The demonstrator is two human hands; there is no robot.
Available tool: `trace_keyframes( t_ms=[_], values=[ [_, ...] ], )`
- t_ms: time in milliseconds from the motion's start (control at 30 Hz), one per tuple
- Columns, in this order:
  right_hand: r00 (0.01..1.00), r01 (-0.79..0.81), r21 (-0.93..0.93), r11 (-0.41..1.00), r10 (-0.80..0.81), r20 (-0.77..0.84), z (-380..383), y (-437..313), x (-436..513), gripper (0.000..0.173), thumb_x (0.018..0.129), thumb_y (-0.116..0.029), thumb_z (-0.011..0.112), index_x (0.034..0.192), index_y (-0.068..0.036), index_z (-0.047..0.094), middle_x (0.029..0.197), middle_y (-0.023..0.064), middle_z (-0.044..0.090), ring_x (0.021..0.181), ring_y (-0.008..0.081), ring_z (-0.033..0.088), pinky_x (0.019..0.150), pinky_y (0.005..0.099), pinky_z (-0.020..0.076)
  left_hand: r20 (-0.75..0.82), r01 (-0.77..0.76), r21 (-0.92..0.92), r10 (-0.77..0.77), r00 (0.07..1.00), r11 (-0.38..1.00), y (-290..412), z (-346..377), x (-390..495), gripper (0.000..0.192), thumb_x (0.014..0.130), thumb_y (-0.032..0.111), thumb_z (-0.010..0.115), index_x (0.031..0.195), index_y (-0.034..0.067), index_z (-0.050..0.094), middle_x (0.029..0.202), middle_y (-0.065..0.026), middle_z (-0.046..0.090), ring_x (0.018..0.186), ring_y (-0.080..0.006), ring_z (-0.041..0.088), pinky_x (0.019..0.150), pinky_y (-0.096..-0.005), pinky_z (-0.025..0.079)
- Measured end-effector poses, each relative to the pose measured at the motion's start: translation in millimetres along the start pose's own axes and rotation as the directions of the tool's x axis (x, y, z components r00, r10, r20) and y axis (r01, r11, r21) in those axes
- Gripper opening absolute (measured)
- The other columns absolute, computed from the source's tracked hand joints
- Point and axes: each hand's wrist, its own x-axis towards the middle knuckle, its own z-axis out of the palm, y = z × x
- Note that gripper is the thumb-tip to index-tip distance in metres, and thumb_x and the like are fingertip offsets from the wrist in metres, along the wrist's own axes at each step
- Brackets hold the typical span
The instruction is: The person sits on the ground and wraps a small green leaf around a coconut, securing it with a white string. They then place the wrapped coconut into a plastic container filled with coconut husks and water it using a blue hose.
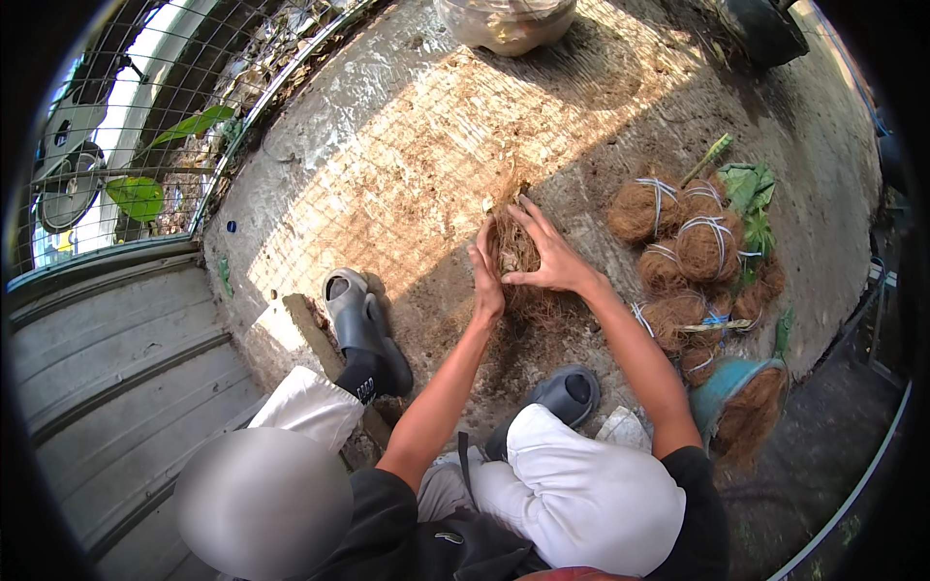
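Between my two hands, low over the concrete floor, is a loose bundle of brown coconut fibre (517, 247) with paler dry bits in its middle. My left hand (488, 279) presses flat along its left side, fingers pointing away from me. Around the right side curves my right hand (546, 250), its fingers on the far end and its thumb across the near part. Loose fibre (541, 309) lies beneath and just on my side of the bundle. The underside of the bundle is hidden.
Several fibre balls tied with white string (708, 248) are heaped at the right beside green leaves (748, 190). A tipped blue-green bucket (716, 388) holds more fibre. A round translucent container (508, 25) and a black pot (763, 33) stand farther off. Wire mesh (167, 109) borders the left.
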Motion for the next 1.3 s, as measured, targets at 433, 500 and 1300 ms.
trace_keyframes(
  t_ms=[433,500,1300],
  values=[
    [0.994,-0.032,-0.176,0.984,0.013,-0.107,29.2,-10.6,-14.1,0.082,0.072,0.003,0.071,0.143,-0.021,0.037,0.149,0.0201,0.032,0.139,0.0405,0.029,0.113,0.0512,0.0346,0.244,0.409,0.025,-0.402,0.882,0.912,49.9,-34.9,13.7,0.102,0.084,0.082,0.008,0.154,0.009,0.014,0.158,-0.0242,0.006,0.147,-0.0382,0.004,0.119,-0.0526,0.004],
    [0.990,-0.069,-0.051,0.996,0.062,-0.126,26.6,-11.2,-15.1,0.074,0.073,0.012,0.065,0.138,-0.019,0.045,0.145,0.0178,0.038,0.137,0.0374,0.036,0.111,0.0479,0.0399,0.187,0.292,0.046,-0.296,0.937,0.955,64.8,-47.8,25.2,0.097,0.089,0.077,0.010,0.150,0.003,0.025,0.152,-0.0256,0.028,0.143,-0.0379,0.024,0.120,-0.0481,0.013],
    [0.802,0.343,0.892,-0.293,0.585,-0.116,-4.9,-22.2,-16.8,0.039,0.100,-0.032,0.047,0.130,-0.007,0.051,0.126,0.0097,0.058,0.118,0.0266,0.055,0.099,0.0446,0.0489,0.307,-0.576,0.683,0.539,0.784,0.449,43.4,44.1,33.1,0.096,0.076,0.060,0.069,0.147,0.008,0.030,0.152,-0.0197,0.030,0.141,-0.0375,0.027,0.114,-0.0516,0.015]
  ],
)
